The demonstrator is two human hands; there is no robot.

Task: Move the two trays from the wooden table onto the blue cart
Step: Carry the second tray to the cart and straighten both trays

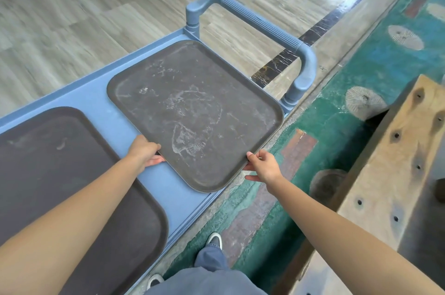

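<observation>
— Where's the scuffed tray?

— Over the blue cart, by its handle, one edge overhanging. The other tray lies flat on the cart (near end).

— The hands?

— Left hand and right hand each clamp fingers on its near rim.

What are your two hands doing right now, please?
Left hand: closed on the near-left edge of the scuffed dark brown rectangular tray.
Right hand: closed on the same tray's near-right edge.
</observation>
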